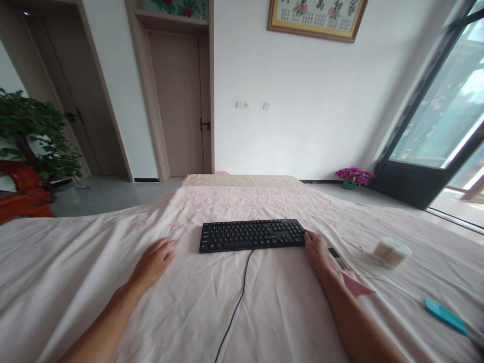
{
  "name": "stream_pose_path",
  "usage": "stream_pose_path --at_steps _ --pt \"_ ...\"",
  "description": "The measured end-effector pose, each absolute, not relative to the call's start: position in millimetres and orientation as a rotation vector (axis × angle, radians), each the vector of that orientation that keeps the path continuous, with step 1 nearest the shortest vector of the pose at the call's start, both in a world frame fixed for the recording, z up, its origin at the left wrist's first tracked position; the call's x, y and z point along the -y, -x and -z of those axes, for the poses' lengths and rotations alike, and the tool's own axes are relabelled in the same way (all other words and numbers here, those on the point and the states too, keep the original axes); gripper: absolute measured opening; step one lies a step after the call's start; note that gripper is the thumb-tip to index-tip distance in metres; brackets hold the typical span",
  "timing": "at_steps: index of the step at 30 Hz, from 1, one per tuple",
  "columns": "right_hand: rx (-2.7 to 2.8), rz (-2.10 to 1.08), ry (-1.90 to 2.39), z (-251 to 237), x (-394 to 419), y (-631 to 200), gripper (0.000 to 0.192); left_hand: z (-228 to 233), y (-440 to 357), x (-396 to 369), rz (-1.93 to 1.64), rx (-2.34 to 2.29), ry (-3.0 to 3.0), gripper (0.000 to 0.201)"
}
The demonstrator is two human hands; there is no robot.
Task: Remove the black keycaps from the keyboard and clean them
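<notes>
A black keyboard point(252, 236) lies on the pink flowered cloth point(189, 312), keys up. Its thin black cable point(242, 290) runs from the near edge toward me. At the keyboard's right end is my right hand point(316, 248), its fingers closed on the corner; the fingertips are partly hidden. My left hand point(154, 261) rests on the cloth to the left, apart from the keyboard, fingers stretched out and holding nothing. Close to my right wrist are a small black item point(333, 252) and a pink piece point(357, 284) that I cannot make out.
On the right stands a clear round tub of cotton swabs point(391, 252), with a white cord point(397, 286) passing near it. A blue flat object point(446, 316) lies farther right. Beyond the cloth are a pot of purple flowers point(354, 176), a leafy plant point(34, 136) and a door point(176, 101).
</notes>
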State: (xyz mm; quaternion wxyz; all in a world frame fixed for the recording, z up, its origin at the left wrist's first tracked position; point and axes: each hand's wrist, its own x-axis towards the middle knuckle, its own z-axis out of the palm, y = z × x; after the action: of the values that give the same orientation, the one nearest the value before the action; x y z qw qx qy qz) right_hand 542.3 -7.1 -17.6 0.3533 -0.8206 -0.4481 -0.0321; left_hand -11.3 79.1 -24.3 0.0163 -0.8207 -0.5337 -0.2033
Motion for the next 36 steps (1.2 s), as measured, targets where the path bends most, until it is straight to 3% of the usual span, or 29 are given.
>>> stream_pose_path --at_steps 15,36 --pt "1.153 0.083 2.109 17.6 7.7 -541.8 0.043 29.7 13.5 -82.5 0.697 1.633 2.549 0.044" --pt "1.206 0.086 2.311 11.2 6.0 -527.3 0.052 26.6 13.3 -81.6 0.685 1.666 2.591 0.045"
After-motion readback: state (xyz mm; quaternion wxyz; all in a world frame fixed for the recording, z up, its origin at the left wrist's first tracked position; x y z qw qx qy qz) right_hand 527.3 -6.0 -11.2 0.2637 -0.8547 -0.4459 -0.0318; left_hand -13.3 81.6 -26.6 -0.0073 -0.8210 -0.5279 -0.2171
